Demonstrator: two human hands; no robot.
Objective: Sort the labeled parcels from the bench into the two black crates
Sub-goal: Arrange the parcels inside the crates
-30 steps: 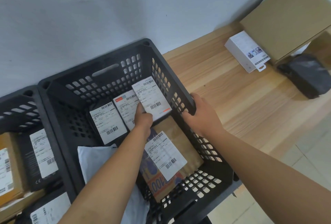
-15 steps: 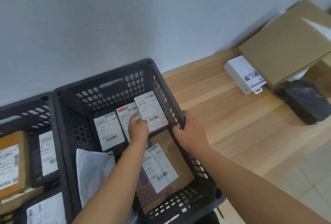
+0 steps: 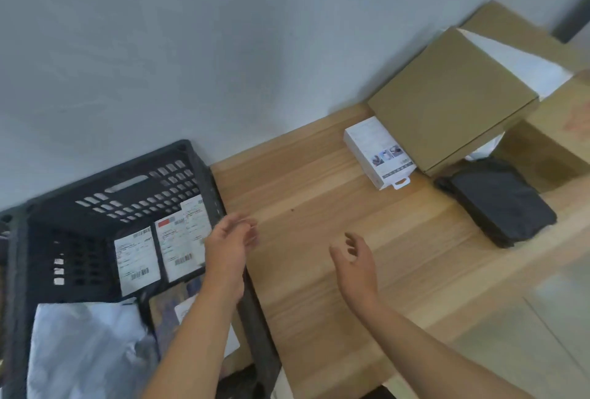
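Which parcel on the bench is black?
The wrapped parcel right of the white box; the others are white or brown cardboard.

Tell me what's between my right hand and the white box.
Head view: only bare bench separates the right hand from the white box.

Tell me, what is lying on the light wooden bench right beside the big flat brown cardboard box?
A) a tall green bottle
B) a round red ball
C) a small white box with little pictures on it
C: a small white box with little printed pictures near one end lies flat on the light wooden bench, right beside the flat brown cardboard box. No ball or bottle is in view.
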